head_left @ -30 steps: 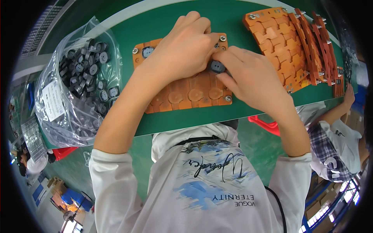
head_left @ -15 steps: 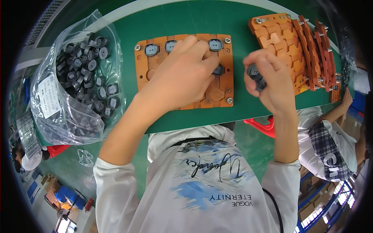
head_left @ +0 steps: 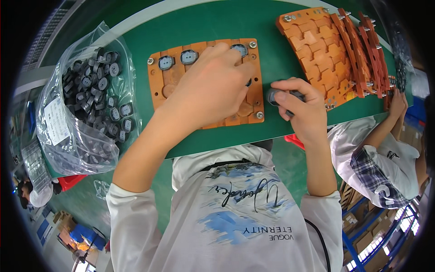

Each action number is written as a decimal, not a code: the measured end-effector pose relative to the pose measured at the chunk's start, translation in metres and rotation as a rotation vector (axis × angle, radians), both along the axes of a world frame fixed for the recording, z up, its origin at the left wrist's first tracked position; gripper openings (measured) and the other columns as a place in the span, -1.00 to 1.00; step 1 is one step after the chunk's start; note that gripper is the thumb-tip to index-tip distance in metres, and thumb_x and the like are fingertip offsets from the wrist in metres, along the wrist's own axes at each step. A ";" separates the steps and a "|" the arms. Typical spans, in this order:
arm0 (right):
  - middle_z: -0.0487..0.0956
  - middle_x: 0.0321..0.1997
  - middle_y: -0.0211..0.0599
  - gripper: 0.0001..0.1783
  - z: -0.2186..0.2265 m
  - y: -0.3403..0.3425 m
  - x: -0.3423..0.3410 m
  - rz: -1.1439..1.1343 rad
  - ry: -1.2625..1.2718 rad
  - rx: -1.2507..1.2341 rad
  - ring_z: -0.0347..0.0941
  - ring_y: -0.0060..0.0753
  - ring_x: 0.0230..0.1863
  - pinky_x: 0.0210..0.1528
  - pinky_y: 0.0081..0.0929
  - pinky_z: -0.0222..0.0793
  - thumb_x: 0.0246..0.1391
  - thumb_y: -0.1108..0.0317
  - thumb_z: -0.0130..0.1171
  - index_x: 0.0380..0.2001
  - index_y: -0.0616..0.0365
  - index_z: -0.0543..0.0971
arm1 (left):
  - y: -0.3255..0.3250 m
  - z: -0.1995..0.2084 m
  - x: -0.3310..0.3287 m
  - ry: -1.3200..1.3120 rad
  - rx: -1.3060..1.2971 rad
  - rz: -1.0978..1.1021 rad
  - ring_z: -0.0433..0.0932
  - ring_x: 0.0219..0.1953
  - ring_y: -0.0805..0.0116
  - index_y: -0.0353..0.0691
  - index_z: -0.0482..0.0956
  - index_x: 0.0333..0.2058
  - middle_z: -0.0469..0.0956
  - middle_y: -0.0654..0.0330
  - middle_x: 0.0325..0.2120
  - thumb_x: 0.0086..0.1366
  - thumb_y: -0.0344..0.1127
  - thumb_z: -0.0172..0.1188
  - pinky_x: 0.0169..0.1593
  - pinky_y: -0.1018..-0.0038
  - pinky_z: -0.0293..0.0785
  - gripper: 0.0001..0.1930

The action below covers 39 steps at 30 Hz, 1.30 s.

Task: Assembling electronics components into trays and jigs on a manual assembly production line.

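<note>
An orange fixture plate (head_left: 159, 86) with moulded recesses and metal corner posts lies on the table before me. Grey oval plastic parts with small holes sit along its far row, such as the leftmost part (head_left: 166, 62). My left hand (head_left: 213, 86) is over the plate with fingers curled down; its back hides the fingertips and whatever they grip. Another grey part (head_left: 248, 82) peeks out beside the thumb. Right of the plate, my right hand (head_left: 301, 102) is closed around several loose dark grey plastic parts (head_left: 273, 96), held above the table.
A clear plastic bag (head_left: 54, 149) full of similar grey parts lies open at the left. On the right, more orange plates (head_left: 317, 50) stand leaning in a row. Another person's hand (head_left: 398, 106) is at the table's far right. The green table (head_left: 213, 140) ends near my waist.
The view has shifted a little. My right hand has moved left toward the plate and turned, its fingers now lower around the grey parts. My left hand stays over the plate.
</note>
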State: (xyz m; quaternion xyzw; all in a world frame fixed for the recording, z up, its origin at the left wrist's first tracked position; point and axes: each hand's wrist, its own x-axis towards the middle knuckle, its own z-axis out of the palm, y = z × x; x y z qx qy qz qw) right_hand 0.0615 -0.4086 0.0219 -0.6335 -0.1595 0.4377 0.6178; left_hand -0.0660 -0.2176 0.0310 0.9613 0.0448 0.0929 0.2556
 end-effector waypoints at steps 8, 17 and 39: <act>0.56 -0.51 -0.47 -0.82 0.000 0.005 -0.010 0.077 -0.559 -0.226 0.36 -0.74 -0.57 -0.52 -0.70 0.23 0.15 0.40 0.29 -0.22 0.27 0.63 | 0.002 -0.018 -0.010 -0.163 -0.030 -0.058 0.42 -0.17 0.13 -0.31 0.62 -0.14 0.44 0.14 -0.32 0.02 -0.50 0.38 -0.13 0.30 0.44 -0.64; 0.62 -0.46 -0.29 -0.86 0.005 0.026 -0.021 0.211 -0.862 -0.033 0.52 -0.57 -0.48 -0.40 -0.53 0.41 0.11 0.42 0.30 -0.31 0.28 0.62 | 0.002 0.008 -0.030 -0.164 -0.259 -0.011 0.43 -0.21 0.15 -0.27 0.58 0.05 0.54 0.13 -0.23 0.00 -0.50 0.40 -0.12 0.31 0.43 -0.45; 0.52 -0.20 -0.06 -0.63 -0.013 -0.007 0.007 0.054 0.302 0.248 0.33 -0.53 -0.63 -0.64 -0.62 0.27 -0.01 0.41 0.00 -0.10 0.33 0.45 | 0.010 -0.034 -0.038 -0.276 0.024 0.084 0.38 -0.18 0.08 -0.22 0.57 -0.46 0.42 0.10 -0.36 -0.03 -0.31 0.35 -0.08 0.22 0.36 -0.82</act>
